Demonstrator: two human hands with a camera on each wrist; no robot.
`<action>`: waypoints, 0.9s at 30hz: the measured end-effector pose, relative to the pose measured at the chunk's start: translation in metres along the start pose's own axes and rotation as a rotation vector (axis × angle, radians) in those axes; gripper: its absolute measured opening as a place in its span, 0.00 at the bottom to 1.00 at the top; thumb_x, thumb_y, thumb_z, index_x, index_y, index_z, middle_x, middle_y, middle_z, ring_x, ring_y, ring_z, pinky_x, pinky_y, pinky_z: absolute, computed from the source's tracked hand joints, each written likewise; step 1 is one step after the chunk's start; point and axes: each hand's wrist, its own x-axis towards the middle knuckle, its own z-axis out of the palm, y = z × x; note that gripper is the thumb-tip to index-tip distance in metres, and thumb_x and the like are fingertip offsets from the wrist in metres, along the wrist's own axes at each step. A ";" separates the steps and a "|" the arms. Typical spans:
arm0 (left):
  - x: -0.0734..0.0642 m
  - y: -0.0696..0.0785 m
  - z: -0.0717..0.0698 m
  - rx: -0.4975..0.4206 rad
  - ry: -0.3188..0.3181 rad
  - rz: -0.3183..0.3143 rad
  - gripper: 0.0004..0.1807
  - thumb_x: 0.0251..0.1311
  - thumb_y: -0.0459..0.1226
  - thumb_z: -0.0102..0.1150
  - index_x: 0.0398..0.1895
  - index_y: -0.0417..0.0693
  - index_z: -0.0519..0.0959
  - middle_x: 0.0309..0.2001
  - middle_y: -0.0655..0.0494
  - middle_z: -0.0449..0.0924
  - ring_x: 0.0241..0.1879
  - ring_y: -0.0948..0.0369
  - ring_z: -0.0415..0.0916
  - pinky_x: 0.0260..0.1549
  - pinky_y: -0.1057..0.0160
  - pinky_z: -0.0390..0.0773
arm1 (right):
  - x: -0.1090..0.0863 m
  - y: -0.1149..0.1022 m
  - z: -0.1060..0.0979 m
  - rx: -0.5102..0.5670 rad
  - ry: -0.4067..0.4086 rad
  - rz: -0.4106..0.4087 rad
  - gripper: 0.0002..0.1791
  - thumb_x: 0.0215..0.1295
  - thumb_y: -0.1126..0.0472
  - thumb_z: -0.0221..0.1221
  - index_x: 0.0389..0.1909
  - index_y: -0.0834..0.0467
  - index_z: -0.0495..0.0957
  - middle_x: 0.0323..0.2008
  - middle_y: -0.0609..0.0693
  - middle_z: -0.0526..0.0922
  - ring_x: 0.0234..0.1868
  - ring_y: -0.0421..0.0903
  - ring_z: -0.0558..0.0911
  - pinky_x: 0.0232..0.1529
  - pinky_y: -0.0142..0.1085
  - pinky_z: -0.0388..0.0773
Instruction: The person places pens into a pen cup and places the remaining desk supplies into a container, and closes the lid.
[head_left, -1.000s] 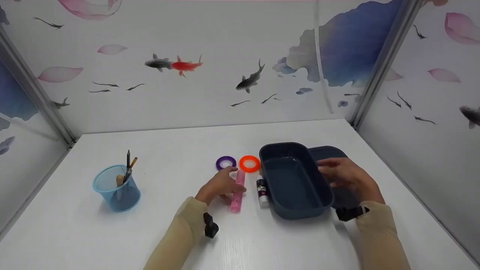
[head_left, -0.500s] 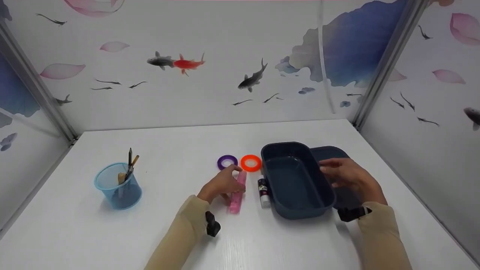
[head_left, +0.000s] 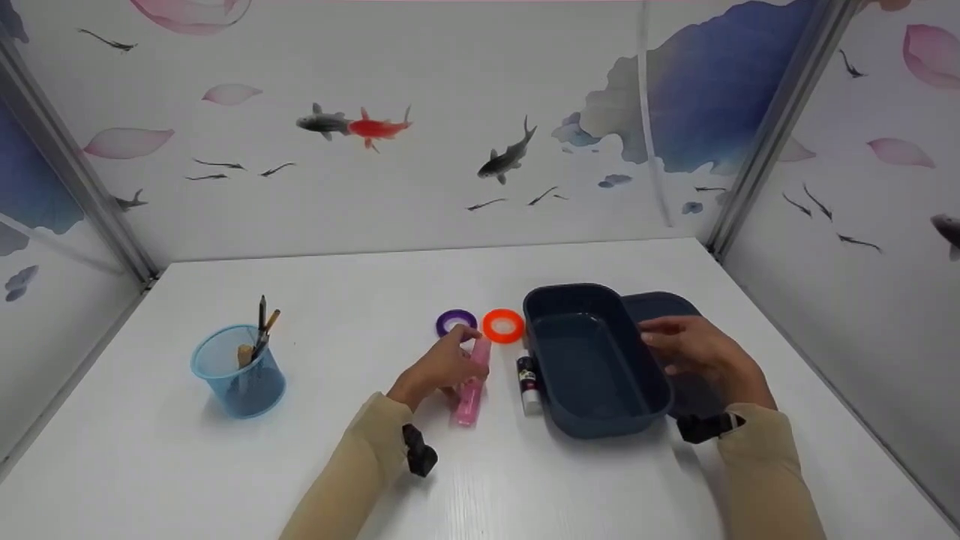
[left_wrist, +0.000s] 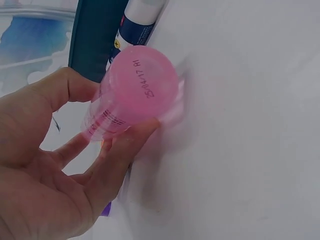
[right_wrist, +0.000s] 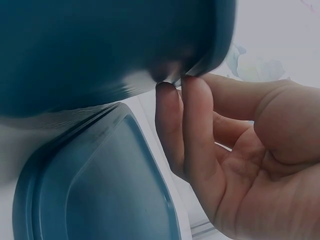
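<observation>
In the head view my left hand (head_left: 444, 366) grips a pink translucent cylindrical tube (head_left: 469, 401) between thumb and fingers. Its round end, stamped with a date code, faces the camera in the left wrist view. My right hand (head_left: 709, 356) holds the right side of a dark blue plastic box (head_left: 592, 427), with bent fingers (right_wrist: 197, 107) against its wall in the right wrist view. The box is empty and stands without its lid. Between tube and box lies a glue stick (head_left: 529, 394), white with a dark label, close along the box's left side.
A purple tape roll (head_left: 442, 324) and an orange tape roll (head_left: 503, 339) lie just beyond the left hand. The dark blue lid (head_left: 660, 304) lies right of the box, partly hidden. A light blue mesh pen cup (head_left: 244, 386) with pencils stands left. Printed walls border the white table (head_left: 360, 300).
The left hand has shifted very slightly left with the pink tube, whose lean has changed a little. The right hand and box stay put; the view has drifted slightly.
</observation>
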 end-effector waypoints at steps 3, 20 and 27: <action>-0.001 0.000 -0.003 -0.028 0.006 0.011 0.35 0.61 0.38 0.66 0.69 0.58 0.62 0.59 0.44 0.72 0.36 0.54 0.79 0.27 0.62 0.87 | 0.000 0.000 0.001 0.002 0.001 -0.002 0.34 0.73 0.47 0.57 0.74 0.58 0.63 0.69 0.61 0.72 0.62 0.50 0.79 0.54 0.41 0.82; -0.015 0.051 0.007 -0.098 0.021 0.035 0.37 0.59 0.38 0.66 0.70 0.57 0.61 0.56 0.44 0.72 0.46 0.52 0.80 0.27 0.57 0.88 | -0.002 0.000 -0.001 0.021 -0.008 0.017 0.37 0.71 0.46 0.59 0.75 0.58 0.62 0.71 0.62 0.69 0.65 0.54 0.76 0.56 0.42 0.82; -0.019 0.069 0.017 -0.156 -0.004 0.088 0.38 0.56 0.37 0.67 0.69 0.55 0.61 0.52 0.44 0.75 0.45 0.53 0.81 0.26 0.54 0.88 | -0.001 -0.001 -0.001 0.013 -0.036 -0.010 0.37 0.72 0.46 0.58 0.75 0.59 0.61 0.71 0.63 0.69 0.63 0.51 0.78 0.50 0.38 0.82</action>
